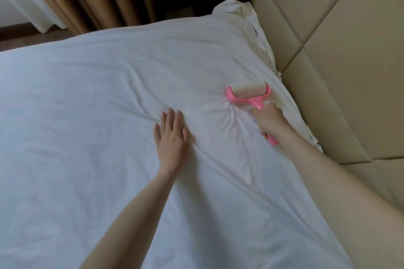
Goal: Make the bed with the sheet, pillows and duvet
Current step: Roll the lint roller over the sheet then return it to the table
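Sheet (109, 116) covered the whole bed, white and spread wide, with its far corner bunched loose against the padded headboard (338, 61). No pillows or duvet showed. The right hand (270, 121) had its fingers clamped round the handle of a pink lint roller (248, 93), whose drum pressed the cloth near the headboard and gathered a fan of creases toward itself. The left hand (171, 135) lay flat on the sheet just beside those creases, fingers together and extended, pinning the fabric. The step in hand looked to be cleaning and smoothing the sheet, early in the task. The next stroke likely called for firmer tension from the flat hand, so the cloth would not drag, and the bunched corner wanted tucking.
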{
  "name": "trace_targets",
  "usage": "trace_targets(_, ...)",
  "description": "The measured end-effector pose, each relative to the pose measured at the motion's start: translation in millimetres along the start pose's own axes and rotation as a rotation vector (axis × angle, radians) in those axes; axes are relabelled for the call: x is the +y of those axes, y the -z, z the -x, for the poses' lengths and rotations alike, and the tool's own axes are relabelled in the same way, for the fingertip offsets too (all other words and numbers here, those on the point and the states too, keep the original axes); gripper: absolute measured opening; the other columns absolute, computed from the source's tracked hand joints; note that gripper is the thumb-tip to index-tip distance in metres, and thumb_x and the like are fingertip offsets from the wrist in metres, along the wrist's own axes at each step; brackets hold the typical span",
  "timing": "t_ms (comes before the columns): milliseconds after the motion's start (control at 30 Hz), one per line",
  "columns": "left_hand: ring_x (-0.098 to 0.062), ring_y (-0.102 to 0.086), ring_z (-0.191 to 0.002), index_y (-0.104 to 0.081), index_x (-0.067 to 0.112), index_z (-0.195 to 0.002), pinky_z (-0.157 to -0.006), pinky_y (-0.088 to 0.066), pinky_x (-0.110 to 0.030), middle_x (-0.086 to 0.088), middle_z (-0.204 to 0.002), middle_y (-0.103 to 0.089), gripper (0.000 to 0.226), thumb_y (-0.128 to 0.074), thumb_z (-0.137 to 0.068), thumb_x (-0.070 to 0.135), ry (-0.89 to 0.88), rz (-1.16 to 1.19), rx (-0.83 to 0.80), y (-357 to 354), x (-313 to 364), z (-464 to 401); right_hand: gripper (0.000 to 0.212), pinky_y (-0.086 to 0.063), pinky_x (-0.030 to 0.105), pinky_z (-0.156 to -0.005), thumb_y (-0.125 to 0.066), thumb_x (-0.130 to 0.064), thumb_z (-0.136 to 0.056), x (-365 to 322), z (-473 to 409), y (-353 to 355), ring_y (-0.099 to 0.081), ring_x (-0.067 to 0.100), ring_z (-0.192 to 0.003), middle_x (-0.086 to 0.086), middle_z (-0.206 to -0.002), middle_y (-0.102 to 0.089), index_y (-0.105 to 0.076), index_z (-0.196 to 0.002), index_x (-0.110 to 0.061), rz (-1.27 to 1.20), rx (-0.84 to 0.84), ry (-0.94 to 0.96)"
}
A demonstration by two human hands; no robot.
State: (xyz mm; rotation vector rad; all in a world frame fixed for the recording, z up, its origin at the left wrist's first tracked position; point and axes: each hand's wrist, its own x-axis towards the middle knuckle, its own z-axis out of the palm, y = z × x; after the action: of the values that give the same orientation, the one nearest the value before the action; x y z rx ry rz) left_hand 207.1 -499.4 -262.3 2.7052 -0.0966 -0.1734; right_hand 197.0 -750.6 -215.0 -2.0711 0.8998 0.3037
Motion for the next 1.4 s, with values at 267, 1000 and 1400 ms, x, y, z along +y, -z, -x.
trace_targets(267,-0.016,-0.01,-0.148,-0.022,0.025,-0.152,-0.117,0.002,-0.035,0.003,-0.16,-0.016,0.059,-0.013,-0.094,0.034,-0.015,-0.149,0.122,-19,-3,1,0.035,-0.023,0.017,-0.037,-0.044,-0.028,-0.095,-53,-74,-15,-0.037,0.019,-0.037,0.006,-0.054,-0.036,-0.025,-0.066,-0.025,0.01,0.054,0.112)
trace_targets(1000,-0.018,-0.012,-0.147,-0.029,0.019,-0.15,-0.117,-0.009,-0.043,0.0,-0.158,-0.022,0.059,-0.028,-0.092,0.03,-0.058,-0.123,0.184,-42,-14,-2,0.032,-0.03,0.018,-0.033,-0.049,-0.039,-0.094,-157,-167,-31,-0.039,0.017,-0.044,0.007,-0.066,-0.045,-0.034,-0.069,-0.026,-0.006,0.078,0.107)
trace_targets(1400,-0.018,-0.011,-0.147,-0.026,0.019,-0.15,-0.117,-0.007,-0.043,0.001,-0.159,-0.021,0.059,-0.027,-0.092,0.031,-0.068,-0.105,0.171,-43,-15,0,0.022,-0.025,0.015,-0.044,-0.042,-0.035,-0.089,-144,-137,-37,-0.036,0.016,-0.043,0.005,-0.058,-0.04,-0.038,-0.073,-0.02,-0.058,0.052,0.023)
